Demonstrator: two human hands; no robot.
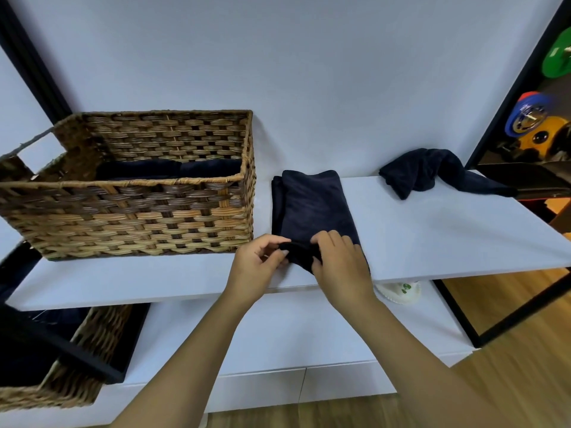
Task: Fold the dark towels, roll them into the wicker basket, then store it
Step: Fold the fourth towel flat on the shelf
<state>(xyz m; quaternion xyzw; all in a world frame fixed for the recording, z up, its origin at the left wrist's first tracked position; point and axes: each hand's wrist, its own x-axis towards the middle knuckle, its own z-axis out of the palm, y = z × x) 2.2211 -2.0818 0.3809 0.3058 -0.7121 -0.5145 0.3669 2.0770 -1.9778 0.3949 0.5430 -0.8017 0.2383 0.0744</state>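
Observation:
A folded dark navy towel (312, 205) lies as a long strip on the white shelf (432, 236), just right of the wicker basket (129, 217). My left hand (258, 267) and my right hand (340, 264) both pinch the towel's near end, which is curled up into a small roll. Inside the basket, dark rolled towels (167, 169) lie along the far wall. Another dark towel (429, 173) sits crumpled at the shelf's far right.
A second wicker basket (77, 366) with dark cloth sits on the lower white shelf at left. A white object with green marks (401, 291) peeks from under the top shelf. A black frame (506, 319) and coloured toys (531, 118) stand at right.

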